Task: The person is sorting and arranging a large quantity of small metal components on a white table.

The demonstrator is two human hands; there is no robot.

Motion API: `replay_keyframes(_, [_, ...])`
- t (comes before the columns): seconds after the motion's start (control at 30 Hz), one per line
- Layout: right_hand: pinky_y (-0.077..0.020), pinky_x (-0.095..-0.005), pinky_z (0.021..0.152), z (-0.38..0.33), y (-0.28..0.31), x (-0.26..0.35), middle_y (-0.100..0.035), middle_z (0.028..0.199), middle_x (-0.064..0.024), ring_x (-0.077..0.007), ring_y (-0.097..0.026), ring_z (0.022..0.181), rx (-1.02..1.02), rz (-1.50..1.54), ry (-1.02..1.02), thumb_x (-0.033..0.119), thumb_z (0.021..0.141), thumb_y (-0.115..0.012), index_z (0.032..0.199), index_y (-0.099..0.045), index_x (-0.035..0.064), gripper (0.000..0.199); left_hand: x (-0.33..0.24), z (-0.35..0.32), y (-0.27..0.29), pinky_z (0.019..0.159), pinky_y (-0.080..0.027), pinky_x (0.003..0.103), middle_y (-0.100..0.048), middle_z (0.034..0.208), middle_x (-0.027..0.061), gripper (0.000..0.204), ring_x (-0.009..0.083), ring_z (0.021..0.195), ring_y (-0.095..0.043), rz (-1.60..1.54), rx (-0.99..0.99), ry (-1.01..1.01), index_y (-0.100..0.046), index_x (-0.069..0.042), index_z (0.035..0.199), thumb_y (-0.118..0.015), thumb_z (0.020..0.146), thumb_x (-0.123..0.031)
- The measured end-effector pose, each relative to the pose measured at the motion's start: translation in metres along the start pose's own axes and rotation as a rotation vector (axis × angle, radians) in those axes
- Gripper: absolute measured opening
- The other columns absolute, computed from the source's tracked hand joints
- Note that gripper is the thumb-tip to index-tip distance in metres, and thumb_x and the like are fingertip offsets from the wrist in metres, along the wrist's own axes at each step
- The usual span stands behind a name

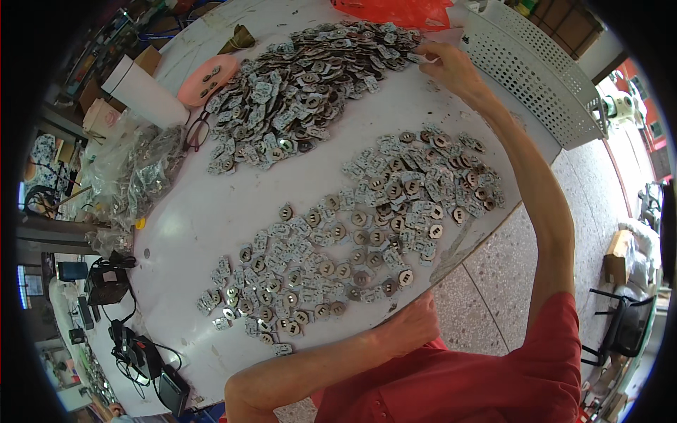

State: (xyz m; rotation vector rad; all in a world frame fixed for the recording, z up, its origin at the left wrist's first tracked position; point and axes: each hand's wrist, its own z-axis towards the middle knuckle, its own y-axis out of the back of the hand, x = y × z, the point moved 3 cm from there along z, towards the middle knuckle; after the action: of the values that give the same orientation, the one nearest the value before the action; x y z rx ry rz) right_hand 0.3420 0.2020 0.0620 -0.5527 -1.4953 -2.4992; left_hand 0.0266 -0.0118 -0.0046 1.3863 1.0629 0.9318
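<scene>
A large heap of small flat grey metal parts (303, 84), many with round slotted faces, covers the far part of the table. My right hand (451, 69) reaches to its right end, thumb and fingers pinched on a small metal part at the heap's edge. Closer to me spreads a second, looser group of the same parts (331, 243), several layers deep at its right. My left hand (415, 326) rests curled at the table's near edge, beside this group. Its fingertips are hidden, so what it holds, if anything, cannot be seen.
A white perforated basket (532, 74) stands at the far right, by a red plastic bag (395, 10). At left are a pink dish (208, 79) with a few parts, a white cylinder (144, 92), glasses (197, 132), clear plastic bags (130, 158) and black cabled devices (144, 356).
</scene>
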Motion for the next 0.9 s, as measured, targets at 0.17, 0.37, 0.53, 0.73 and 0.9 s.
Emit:
replay_keyframes(0.17, [-0.0486,-0.0359,0.081,0.016,-0.019,-0.007,-0.065,0.099,-0.0127,-0.0267,-0.063,0.090,-0.024,-0.140,0.013,0.015,0.075,-0.064,0.104,-0.065,0.0074,0.030,-0.002,-0.001,-0.005,0.079,-0.045,0.031,-0.064,0.079,0.0072,0.019,0.0218,0.082,-0.055,-0.016,-0.038,0.048,-0.066,-0.002,0.078,-0.060,0.069,-0.017])
replay_keyframes(0.37, [-0.0486,-0.0355,0.082,0.000,-0.005,-0.022,-0.066,0.100,-0.0117,-0.0252,-0.063,0.091,0.141,0.044,-0.140,0.015,0.075,-0.064,0.098,-0.067,0.0059,0.025,0.000,-0.001,-0.003,0.078,-0.045,0.031,-0.063,0.079,0.0075,0.020,0.0219,0.082,-0.054,-0.032,-0.013,0.054,-0.067,-0.001,0.078,-0.060,0.068,-0.017])
replay_keyframes(0.53, [-0.0477,-0.0364,0.084,0.000,-0.009,-0.011,-0.065,0.101,-0.0137,-0.0256,-0.063,0.093,-0.023,0.041,-0.076,0.014,0.074,-0.064,0.102,-0.066,0.0064,0.029,0.000,-0.002,-0.002,0.077,-0.045,0.030,-0.063,0.079,0.0080,0.020,0.0224,0.083,-0.054,-0.040,-0.072,0.082,-0.067,0.000,0.078,-0.060,0.069,-0.016])
replay_keyframes(0.73, [-0.0476,-0.0370,0.084,-0.001,-0.002,-0.006,-0.064,0.100,-0.0137,-0.0259,-0.062,0.094,0.121,-0.059,-0.079,0.016,0.073,-0.067,0.106,-0.064,0.0075,0.034,-0.002,0.000,-0.005,0.076,-0.045,0.030,-0.062,0.077,0.0073,0.019,0.0219,0.081,-0.054,-0.027,-0.039,0.053,-0.066,0.000,0.079,-0.060,0.069,-0.015])
replay_keyframes(0.9, [-0.0475,-0.0364,0.082,-0.012,0.006,-0.017,-0.064,0.098,-0.0125,-0.0247,-0.061,0.091,0.158,-0.030,-0.109,0.018,0.072,-0.069,0.106,-0.064,0.0073,0.036,-0.002,0.000,-0.004,0.076,-0.045,0.030,-0.062,0.077,0.0066,0.018,0.0217,0.081,-0.053,-0.047,-0.001,0.040,-0.066,0.000,0.078,-0.060,0.070,-0.015])
